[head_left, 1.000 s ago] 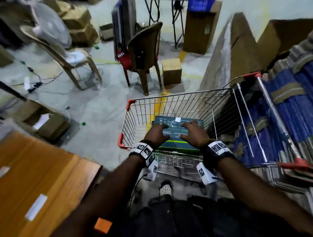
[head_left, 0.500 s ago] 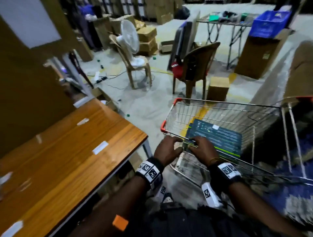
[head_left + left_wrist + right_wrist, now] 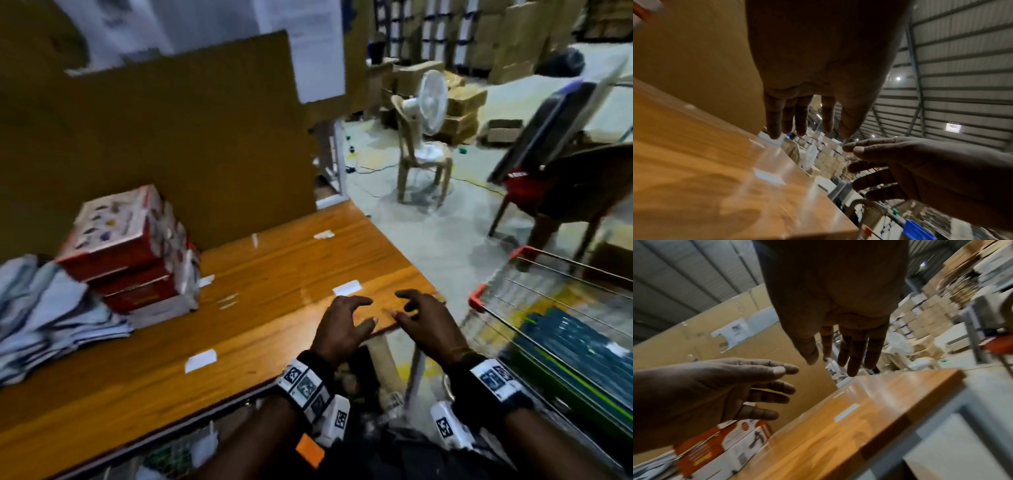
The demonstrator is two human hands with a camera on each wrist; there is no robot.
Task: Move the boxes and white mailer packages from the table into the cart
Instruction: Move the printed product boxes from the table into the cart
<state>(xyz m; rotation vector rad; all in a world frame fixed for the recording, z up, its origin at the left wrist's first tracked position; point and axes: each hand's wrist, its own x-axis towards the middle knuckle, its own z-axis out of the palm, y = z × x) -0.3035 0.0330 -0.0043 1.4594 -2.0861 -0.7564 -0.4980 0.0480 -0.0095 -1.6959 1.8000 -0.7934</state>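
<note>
Above the table's (image 3: 274, 274) near corner, both hands (image 3: 342, 325) hovered empty with fingers spread, between loads, the red boxes (image 3: 126, 250) and white mailers (image 3: 44, 308) awaiting a leftward reach.

My left hand (image 3: 818, 65) hangs empty, fingers loose, above the worktop (image 3: 715, 178); my right hand (image 3: 931, 170) spreads empty beside it.

warehouse | stacked cardboard cartons (image 3: 459, 102) | corrugated metal roof (image 3: 962, 65) | shopping cart (image 3: 513, 298)
</note>
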